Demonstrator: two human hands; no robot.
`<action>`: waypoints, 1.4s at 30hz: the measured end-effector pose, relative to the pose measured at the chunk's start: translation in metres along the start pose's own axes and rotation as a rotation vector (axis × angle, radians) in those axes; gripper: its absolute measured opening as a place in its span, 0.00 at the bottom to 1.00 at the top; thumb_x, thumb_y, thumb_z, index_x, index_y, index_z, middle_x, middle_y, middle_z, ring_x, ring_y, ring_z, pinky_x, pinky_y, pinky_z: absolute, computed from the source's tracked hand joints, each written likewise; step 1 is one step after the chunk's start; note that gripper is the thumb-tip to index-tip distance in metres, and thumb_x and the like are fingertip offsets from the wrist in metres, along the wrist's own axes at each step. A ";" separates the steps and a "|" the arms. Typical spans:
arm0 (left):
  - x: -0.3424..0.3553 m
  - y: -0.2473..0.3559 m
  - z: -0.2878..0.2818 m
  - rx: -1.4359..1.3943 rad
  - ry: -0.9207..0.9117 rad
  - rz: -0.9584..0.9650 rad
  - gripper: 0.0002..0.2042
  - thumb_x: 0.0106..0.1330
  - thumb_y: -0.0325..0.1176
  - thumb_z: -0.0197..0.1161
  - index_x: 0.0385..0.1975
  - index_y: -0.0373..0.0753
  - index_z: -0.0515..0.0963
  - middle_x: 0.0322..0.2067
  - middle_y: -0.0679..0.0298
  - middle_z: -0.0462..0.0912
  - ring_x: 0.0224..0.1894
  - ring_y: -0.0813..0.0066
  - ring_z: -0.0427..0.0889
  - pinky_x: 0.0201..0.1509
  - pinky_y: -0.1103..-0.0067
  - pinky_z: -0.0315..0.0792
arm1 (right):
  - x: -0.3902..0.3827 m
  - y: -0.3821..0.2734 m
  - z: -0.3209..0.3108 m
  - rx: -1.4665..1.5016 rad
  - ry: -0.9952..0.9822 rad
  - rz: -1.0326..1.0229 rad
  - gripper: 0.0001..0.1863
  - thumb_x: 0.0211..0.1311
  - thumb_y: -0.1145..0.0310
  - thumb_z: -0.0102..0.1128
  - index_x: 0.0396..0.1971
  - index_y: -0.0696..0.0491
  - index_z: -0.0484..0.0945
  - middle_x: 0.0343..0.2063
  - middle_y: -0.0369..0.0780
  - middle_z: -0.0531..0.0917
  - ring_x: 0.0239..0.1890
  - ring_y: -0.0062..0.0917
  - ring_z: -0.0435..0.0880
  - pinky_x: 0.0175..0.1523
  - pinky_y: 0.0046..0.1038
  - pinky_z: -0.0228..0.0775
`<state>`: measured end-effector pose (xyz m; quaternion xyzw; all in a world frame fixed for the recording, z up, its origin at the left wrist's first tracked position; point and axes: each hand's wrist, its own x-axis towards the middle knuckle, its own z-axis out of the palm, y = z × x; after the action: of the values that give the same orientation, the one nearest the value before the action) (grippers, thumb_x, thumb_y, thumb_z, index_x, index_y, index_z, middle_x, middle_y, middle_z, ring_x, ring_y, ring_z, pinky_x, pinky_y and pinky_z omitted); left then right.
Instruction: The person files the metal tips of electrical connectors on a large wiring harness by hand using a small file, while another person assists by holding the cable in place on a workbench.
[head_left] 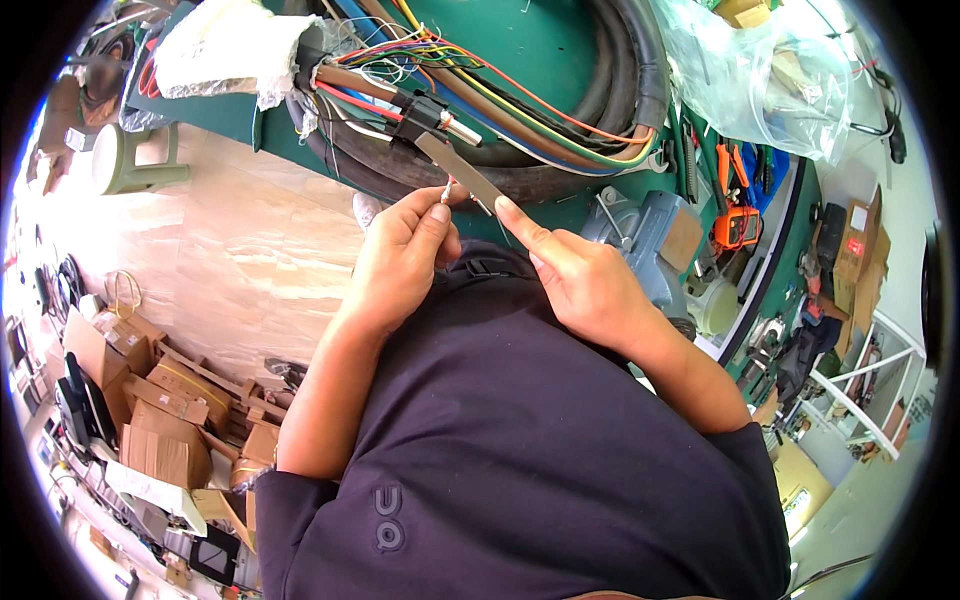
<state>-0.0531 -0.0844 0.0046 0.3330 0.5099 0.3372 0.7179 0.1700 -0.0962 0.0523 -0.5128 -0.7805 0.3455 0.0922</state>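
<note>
Head-worn fisheye view, looking steeply down.
Camera close above the person's dark shirt; left hand and right hand mid-frame, by near edge of tabletop; straight lines bow rimward.

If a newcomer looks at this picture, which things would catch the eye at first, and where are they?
Probably the bright coloured wires first, at the top beside the thick black cable coil. Next, the left hand and right hand, just above the centre, near a flat grey strip. Farther right, an orange meter stands out, to the right of the blue vise.
</note>
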 end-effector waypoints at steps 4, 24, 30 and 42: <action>0.003 -0.005 -0.007 -0.004 -0.048 0.019 0.15 0.81 0.31 0.49 0.59 0.31 0.77 0.23 0.73 0.72 0.26 0.87 0.67 0.32 0.84 0.64 | -0.002 -0.004 -0.004 0.036 -0.059 0.059 0.33 0.70 0.78 0.55 0.75 0.44 0.65 0.25 0.47 0.77 0.26 0.43 0.79 0.36 0.39 0.74; 0.006 -0.008 -0.005 -0.099 -0.083 0.057 0.16 0.82 0.34 0.50 0.57 0.28 0.75 0.22 0.77 0.69 0.22 0.91 0.64 0.26 0.86 0.62 | -0.001 0.001 0.000 -0.047 -0.008 -0.034 0.37 0.65 0.77 0.59 0.74 0.38 0.66 0.20 0.43 0.73 0.18 0.43 0.77 0.26 0.44 0.71; 0.006 -0.008 -0.004 -0.145 -0.086 0.047 0.16 0.82 0.34 0.49 0.56 0.28 0.75 0.21 0.75 0.71 0.21 0.89 0.67 0.27 0.86 0.64 | -0.011 0.001 -0.004 -0.085 -0.007 -0.033 0.37 0.65 0.78 0.59 0.74 0.39 0.66 0.20 0.43 0.72 0.18 0.42 0.76 0.25 0.42 0.70; 0.008 -0.014 -0.004 -0.117 -0.052 0.058 0.15 0.82 0.37 0.50 0.53 0.32 0.79 0.23 0.76 0.71 0.24 0.89 0.66 0.29 0.86 0.62 | -0.010 0.001 -0.001 -0.073 0.020 -0.041 0.37 0.65 0.77 0.59 0.74 0.39 0.66 0.20 0.42 0.73 0.18 0.42 0.77 0.26 0.43 0.71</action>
<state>-0.0526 -0.0849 -0.0120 0.3137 0.4606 0.3781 0.7392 0.1754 -0.1040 0.0547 -0.5033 -0.8020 0.3094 0.0883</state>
